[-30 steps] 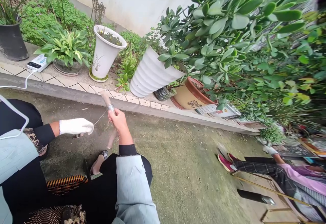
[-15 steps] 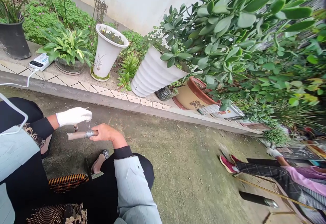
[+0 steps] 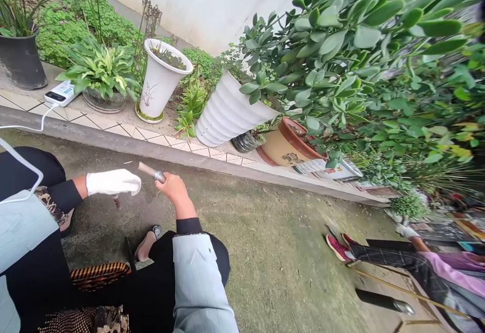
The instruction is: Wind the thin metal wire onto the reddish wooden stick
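My left hand [image 3: 113,182], in a white glove, is on the left side of the view with its fingers curled together. The end of a brown stick-like handle [image 3: 117,202] sticks out below it; the rest is hidden by the glove. Just to the right, my bare right hand [image 3: 173,189] is closed around one end of a short pale stick [image 3: 146,168] with silvery thread [image 3: 159,176] wound round it. The stick tilts up to the left, its free end above the glove's fingertips. Any thread between the hands is too fine to make out.
Beyond my feet runs a low tiled ledge [image 3: 129,130] with potted plants and a white power bank [image 3: 60,93] whose cable leads toward me. A black-and-orange woven basket [image 3: 99,272] is between my legs. Another person [image 3: 409,262] is at the far right.
My right hand has risen slightly and moved right, swinging the stick from level to tilted upward. My left hand has shifted a little right and down. The thread seen between them no longer shows.
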